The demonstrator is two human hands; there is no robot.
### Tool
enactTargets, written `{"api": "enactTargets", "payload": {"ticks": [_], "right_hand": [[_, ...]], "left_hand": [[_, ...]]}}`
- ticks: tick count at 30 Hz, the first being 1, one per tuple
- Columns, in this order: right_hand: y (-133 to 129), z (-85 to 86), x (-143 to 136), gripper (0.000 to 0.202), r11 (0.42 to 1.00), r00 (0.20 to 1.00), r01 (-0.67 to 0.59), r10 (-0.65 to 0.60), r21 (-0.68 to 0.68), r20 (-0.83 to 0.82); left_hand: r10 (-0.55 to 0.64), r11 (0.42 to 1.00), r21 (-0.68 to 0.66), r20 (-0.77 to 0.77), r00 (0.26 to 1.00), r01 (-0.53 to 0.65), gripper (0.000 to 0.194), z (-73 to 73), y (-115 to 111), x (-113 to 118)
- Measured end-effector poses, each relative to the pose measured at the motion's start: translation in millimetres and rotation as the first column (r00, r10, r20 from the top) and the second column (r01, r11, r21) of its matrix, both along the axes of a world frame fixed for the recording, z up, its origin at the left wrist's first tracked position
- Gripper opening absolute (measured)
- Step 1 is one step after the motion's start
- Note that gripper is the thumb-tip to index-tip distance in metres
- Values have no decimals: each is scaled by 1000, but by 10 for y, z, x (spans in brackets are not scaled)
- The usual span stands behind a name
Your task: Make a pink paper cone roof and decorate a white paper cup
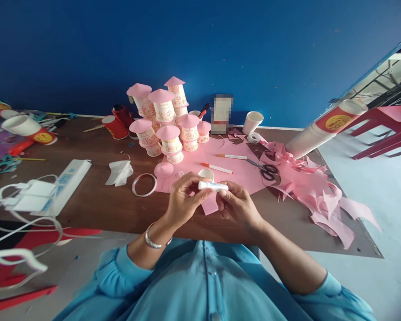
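Observation:
A small white tube [213, 186] lies level between my two hands above the front of the table. My left hand [187, 196] pinches its left end, and my right hand [237, 203] grips the right end between thumb and fingers. Just behind the tube is a white paper cup [206, 174], partly covered by it. Pink paper [200, 154] spreads under and behind the cup, with a red marker [217, 168] and an orange-ended marker [232, 156] on it. Several decorated cup towers with pink cone roofs [169, 133] stand behind my left hand.
Black scissors [269, 172] and pink paper scraps [321, 187] lie to the right, near stacked cups [324, 127]. A tape ring [144, 185], a crumpled tissue [119, 172] and a power strip [67, 187] are on the left. A blue wall [200, 49] rises behind.

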State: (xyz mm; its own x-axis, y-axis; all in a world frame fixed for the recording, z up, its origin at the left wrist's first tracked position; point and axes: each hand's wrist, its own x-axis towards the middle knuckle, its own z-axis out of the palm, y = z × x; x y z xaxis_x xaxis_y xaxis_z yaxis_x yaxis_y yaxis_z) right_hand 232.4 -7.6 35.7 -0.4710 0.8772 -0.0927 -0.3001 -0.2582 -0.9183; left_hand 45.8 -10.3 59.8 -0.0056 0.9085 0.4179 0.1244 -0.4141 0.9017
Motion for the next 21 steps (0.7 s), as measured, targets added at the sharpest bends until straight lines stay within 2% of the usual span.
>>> {"api": "enactTargets", "payload": {"ticks": [3,7,14,16,18,20,21], "right_hand": [[-8,15,6,50,997,997,-78,78,4,1],[12,28,15,60,993,994,-111,110,37,14],[1,32,33,71,975,976,-216,214,-57,-51],[-7,31,49,72,981,981,-193,193,6,-9],[-12,28,50,63,990,993,-118,119,78,-6],[-18,31,29,50,997,999,-21,25,71,-45],[-23,40,13,50,999,998,23,-20,38,-67]], "left_hand": [[-36,999,1,19,999,36,12,9,11,-15],[-62,998,9,23,998,62,12,32,28,-28],[-115,991,-63,73,991,119,20,91,30,-32],[-113,991,-69,74,991,118,20,85,36,-34],[-96,993,-68,85,992,102,19,72,39,-32],[-78,994,-75,97,992,85,19,60,36,-31],[-76,993,-82,100,992,84,20,53,31,-38]]}}
